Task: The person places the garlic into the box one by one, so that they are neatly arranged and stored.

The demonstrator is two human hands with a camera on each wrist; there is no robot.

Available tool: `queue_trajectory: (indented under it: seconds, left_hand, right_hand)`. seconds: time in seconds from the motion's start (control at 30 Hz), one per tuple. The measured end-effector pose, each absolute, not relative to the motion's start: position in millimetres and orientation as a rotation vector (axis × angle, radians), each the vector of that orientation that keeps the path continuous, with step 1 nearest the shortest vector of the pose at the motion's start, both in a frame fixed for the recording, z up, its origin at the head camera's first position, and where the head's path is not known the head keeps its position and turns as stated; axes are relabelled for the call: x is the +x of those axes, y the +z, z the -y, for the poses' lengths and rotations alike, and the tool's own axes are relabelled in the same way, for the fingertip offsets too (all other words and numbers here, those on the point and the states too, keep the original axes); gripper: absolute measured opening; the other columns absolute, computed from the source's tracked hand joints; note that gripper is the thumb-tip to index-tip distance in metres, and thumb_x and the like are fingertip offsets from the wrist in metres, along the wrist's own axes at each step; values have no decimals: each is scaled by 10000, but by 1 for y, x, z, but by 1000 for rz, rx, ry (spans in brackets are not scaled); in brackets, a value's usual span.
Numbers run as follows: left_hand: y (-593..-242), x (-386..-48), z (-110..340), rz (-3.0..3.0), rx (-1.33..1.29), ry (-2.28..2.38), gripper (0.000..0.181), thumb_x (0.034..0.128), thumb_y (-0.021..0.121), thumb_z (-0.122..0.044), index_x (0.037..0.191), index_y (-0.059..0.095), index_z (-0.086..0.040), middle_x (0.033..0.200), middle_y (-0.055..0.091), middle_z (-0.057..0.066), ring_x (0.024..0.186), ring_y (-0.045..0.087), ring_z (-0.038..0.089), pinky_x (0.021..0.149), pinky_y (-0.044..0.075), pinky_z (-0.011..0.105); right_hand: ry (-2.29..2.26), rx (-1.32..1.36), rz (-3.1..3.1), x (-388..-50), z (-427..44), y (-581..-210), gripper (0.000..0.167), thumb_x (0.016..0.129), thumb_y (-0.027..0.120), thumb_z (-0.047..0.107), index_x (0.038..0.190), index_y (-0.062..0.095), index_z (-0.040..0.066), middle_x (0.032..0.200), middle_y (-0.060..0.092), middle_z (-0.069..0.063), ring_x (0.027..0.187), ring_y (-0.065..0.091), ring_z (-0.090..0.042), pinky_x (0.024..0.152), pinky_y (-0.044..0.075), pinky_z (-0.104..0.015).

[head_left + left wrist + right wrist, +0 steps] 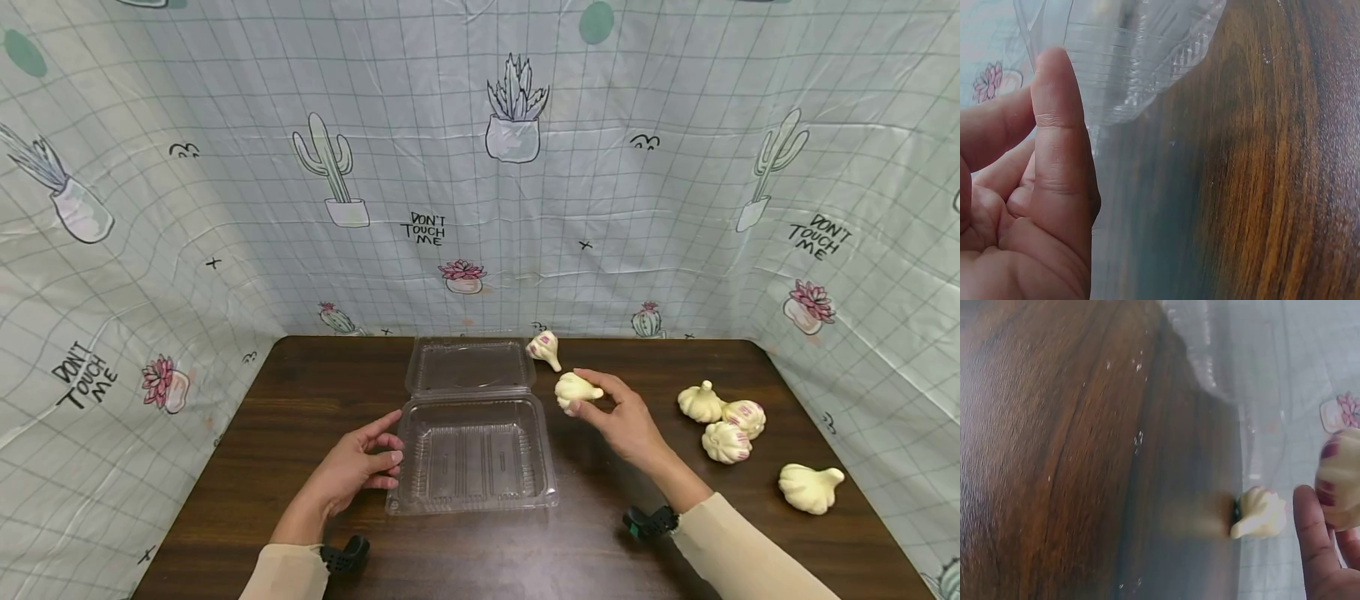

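Observation:
An open clear plastic container (474,493) lies on the dark wooden table, its lid (472,367) folded back toward the curtain. At its left rim the left hand (347,471) rests with fingers lightly bent; the left wrist view shows the thumb (1059,137) against the clear plastic (1116,81). Right of the container, the right hand (622,421) pinches a garlic bulb (573,392) between thumb and fingers, above the table. That bulb (1341,481) is partly cut off in the right wrist view. Another bulb (543,348) lies beside the lid's right edge.
Three garlic bulbs (701,403) sit grouped at the right of the table, and one more bulb (810,488) lies nearer the right edge. A patterned curtain (465,192) stands behind the table and along both sides.

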State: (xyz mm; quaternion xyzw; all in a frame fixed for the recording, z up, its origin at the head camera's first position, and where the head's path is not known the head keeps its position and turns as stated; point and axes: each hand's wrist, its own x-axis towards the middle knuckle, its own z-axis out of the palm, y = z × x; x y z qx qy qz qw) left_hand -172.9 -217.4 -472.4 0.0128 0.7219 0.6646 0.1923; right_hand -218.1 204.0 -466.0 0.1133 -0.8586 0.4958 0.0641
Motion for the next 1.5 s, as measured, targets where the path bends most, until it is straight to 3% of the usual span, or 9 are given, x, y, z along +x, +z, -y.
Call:
queue_trajectory:
  seconds: [0.37, 0.63, 1.5]
  left_hand:
    - [-469, -170, 213, -2048, 32, 1868, 727, 1015, 642, 36, 1659, 318, -58, 1169, 534, 137, 858, 623, 181, 708, 642, 266]
    - [-467, -167, 210, -2061, 18, 1871, 722, 1010, 631, 57, 1655, 322, -46, 1172, 530, 143, 846, 623, 178, 699, 640, 265]
    - [-469, -164, 204, -2048, 20, 1891, 724, 1013, 633, 55, 1657, 322, -54, 1191, 525, 150, 839, 613, 182, 687, 635, 263]
  right_hand:
    - [1490, 257, 2604, -214, -190, -455, 384, 920, 818, 114, 1285, 701, 92, 1145, 741, -153, 1040, 708, -325, 738, 558, -238]
    - [1473, 193, 2635, -212, -177, -443, 309, 935, 803, 180, 1231, 728, 132, 1120, 765, -103, 1021, 726, -236, 741, 549, -250]
    - [1491, 308, 2671, -207, -104, -429, 243, 926, 822, 220, 1153, 754, 163, 1141, 782, -113, 1005, 766, -255, 708, 587, -297]
